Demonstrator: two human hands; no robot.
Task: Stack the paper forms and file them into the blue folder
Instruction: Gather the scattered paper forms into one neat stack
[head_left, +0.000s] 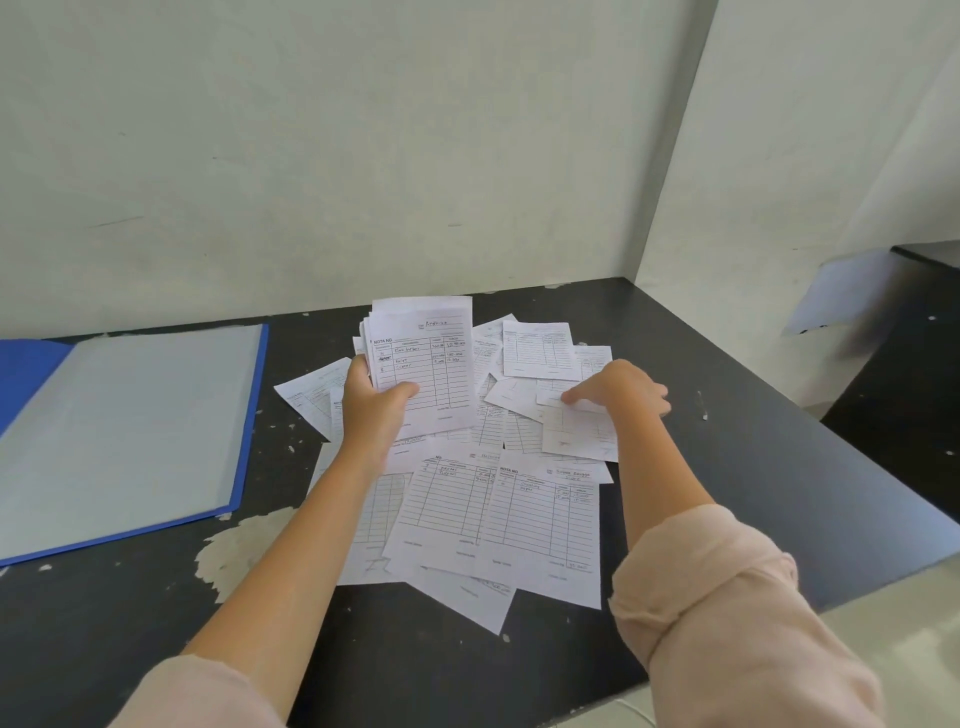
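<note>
My left hand (375, 402) holds a small stack of white paper forms (423, 358) upright above the pile, thumb across the front sheet. Loose forms (519, 514) with printed tables lie scattered and overlapping on the black table (727, 467). My right hand (621, 389) rests palm down on one loose form (576, 431) at the right side of the pile, fingers pressing its edge. The blue folder (130, 431) lies open at the left, a clear plastic sleeve page facing up.
White walls close the table at the back and right. A chipped pale patch (244, 545) marks the tabletop near the folder's corner. A blurred sheet (836, 291) hangs at the far right beside another dark surface (893, 395).
</note>
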